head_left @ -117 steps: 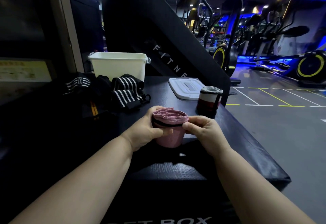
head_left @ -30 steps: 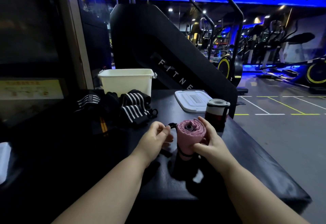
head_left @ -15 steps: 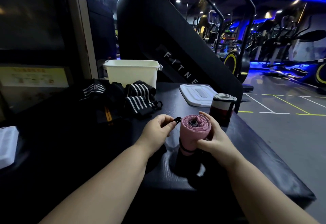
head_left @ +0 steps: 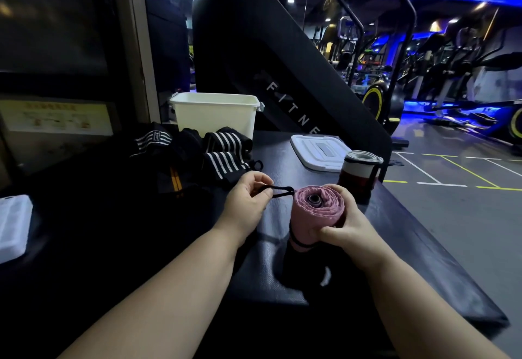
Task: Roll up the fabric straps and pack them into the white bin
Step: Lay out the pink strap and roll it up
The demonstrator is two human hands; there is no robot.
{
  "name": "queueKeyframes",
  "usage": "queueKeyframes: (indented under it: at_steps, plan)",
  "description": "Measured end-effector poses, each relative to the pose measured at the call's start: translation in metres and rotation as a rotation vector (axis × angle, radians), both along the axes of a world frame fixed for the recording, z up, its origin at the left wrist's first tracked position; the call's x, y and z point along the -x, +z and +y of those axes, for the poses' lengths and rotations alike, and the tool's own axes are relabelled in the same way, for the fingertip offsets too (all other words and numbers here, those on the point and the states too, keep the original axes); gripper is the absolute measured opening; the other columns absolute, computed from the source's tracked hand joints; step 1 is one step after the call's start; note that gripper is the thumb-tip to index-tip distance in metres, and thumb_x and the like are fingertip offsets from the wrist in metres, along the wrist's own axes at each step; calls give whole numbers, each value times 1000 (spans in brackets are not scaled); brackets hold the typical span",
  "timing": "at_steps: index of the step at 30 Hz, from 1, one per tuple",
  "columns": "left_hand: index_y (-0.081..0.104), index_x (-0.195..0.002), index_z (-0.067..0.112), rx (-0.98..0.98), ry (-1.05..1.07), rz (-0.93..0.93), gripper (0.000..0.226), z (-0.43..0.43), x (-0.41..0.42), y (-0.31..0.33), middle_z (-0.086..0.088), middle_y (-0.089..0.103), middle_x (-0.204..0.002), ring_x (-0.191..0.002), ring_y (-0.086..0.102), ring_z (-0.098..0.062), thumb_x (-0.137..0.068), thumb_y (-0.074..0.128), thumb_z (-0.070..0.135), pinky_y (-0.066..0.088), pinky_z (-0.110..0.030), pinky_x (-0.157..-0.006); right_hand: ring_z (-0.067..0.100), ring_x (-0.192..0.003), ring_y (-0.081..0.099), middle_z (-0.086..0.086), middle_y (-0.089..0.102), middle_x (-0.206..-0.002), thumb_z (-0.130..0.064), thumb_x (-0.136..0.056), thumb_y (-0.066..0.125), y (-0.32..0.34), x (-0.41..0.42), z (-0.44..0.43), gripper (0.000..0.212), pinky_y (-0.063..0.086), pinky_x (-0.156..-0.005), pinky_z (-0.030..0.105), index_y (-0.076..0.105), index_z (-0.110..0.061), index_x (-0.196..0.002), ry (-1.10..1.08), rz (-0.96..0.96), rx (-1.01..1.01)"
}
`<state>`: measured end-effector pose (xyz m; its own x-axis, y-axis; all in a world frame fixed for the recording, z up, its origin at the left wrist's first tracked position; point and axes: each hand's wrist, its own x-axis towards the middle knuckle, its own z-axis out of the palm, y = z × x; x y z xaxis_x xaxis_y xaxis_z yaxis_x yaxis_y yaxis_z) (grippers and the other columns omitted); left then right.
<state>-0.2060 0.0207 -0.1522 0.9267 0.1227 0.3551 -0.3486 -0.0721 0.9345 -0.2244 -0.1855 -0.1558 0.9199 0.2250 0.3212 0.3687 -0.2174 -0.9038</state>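
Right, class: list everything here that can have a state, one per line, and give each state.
pink strap: rolled up, gripped by the right hand.
black loop: stretched from the pink strap to the left hand, which pinches it.
white bin: open, lid off.
lid: lying flat, off the bin.
red and white strap: rolled, standing upright.
striped straps: unrolled, heaped.

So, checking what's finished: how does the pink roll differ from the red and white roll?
The right hand grips the pink roll; the red and white roll stands free on the table. The left hand pinches the pink roll's black loop; the red and white roll is untouched. Both are rolled up, outside the white bin.
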Motion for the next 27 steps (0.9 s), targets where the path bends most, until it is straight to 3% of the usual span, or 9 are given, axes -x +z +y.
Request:
queueKeyframes:
  at_steps: [5, 8, 10, 13, 16, 21, 24, 27]
  plan:
    - [61, -101, 20, 44, -58, 43, 26, 1, 1, 2, 4, 63, -101, -87, 57, 1, -94, 53, -4, 45, -11, -71, 10, -102, 63, -7, 66, -107, -29, -43, 80, -1, 0, -1, 79, 47, -95, 31, 48, -35, -115, -5, 8, 3]
    - [62, -110, 12, 11, -134, 75, 22, 0, 3, 2, 7, 63, -95, -69, 55, 11, -96, 51, -1, 42, -6, -61, 10, -100, 64, -7, 67, -104, -32, -40, 85, -1, 1, -1, 81, 48, -92, 29, 48, -35, -112, -17, 4, -14]
    - [62, -106, 16, -10, -200, 131, 16, -1, 5, 2, 11, 60, -81, -59, 50, 7, -97, 53, 6, 37, -8, -55, 8, -99, 64, -9, 68, -103, -32, -38, 87, -1, 2, 0, 84, 49, -90, 26, 49, -33, -113, -12, 0, -32]
    - [61, -94, 17, -99, -229, 180, 7, -3, 6, -1, 10, 57, -73, -53, 47, 7, -96, 57, 12, 35, -8, -53, 7, -100, 65, -8, 70, -105, -26, -38, 91, 2, 4, 2, 85, 49, -87, 24, 54, -26, -114, -4, -21, -44]
    - [60, -85, 17, -148, -200, 187, 12, -4, 5, -2, 9, 56, -68, -54, 45, 1, -97, 56, 16, 35, -11, -53, 4, -96, 66, -9, 72, -103, -12, -44, 88, 5, 6, 2, 75, 49, -82, 18, 58, -19, -112, 83, -15, -54]
    - [53, -82, 21, -116, -181, 167, 18, -3, 6, -3, 5, 60, -72, -67, 45, -13, -99, 52, 21, 34, -21, -56, 9, -106, 64, -4, 70, -110, -23, -46, 82, 3, 4, -2, 80, 49, -85, 21, 54, -17, -121, 165, 66, -113]
    - [54, -81, 21, -105, -181, 96, 18, -3, 7, 0, 7, 57, -71, -69, 49, -9, -99, 53, 24, 39, -22, -66, 10, -105, 65, -2, 71, -111, -10, -49, 82, 5, 4, -1, 76, 50, -84, 21, 57, -15, -120, 179, 54, -105]
    - [52, -83, 14, -83, -186, 11, 17, -3, 12, 7, 3, 49, -73, -61, 44, 0, -99, 53, 19, 39, -14, -64, 11, -102, 67, 0, 73, -109, -1, -54, 81, 6, 5, 3, 67, 50, -82, 20, 61, -14, -117, 146, 0, -68]
